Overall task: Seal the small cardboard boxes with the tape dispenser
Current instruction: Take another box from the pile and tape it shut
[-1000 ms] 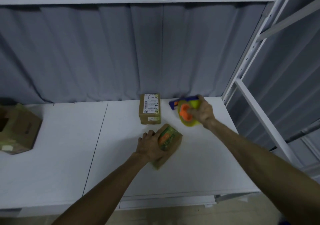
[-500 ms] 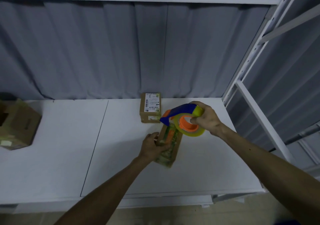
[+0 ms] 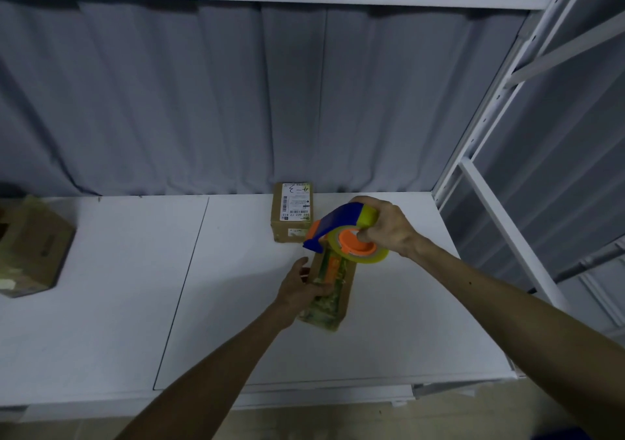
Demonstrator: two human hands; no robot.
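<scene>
Dim, bluish light; soft shadow left of arms; wide-angle bending at edges; slightly soft focus.

blue, yellow, orange tape dispenser (image 3: pixel 341 233); brown labelled box (image 3: pixel 293 211).

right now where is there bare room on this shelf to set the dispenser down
Widest bare patch: shelf top between the large carton and the left hand. Also the strip in front of the held box. Crowded at the back: labelled box, tape dispenser, right hand.

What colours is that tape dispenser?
The dispenser is blue, with a yellow-green handle and an orange hub; head view shows it.
</scene>
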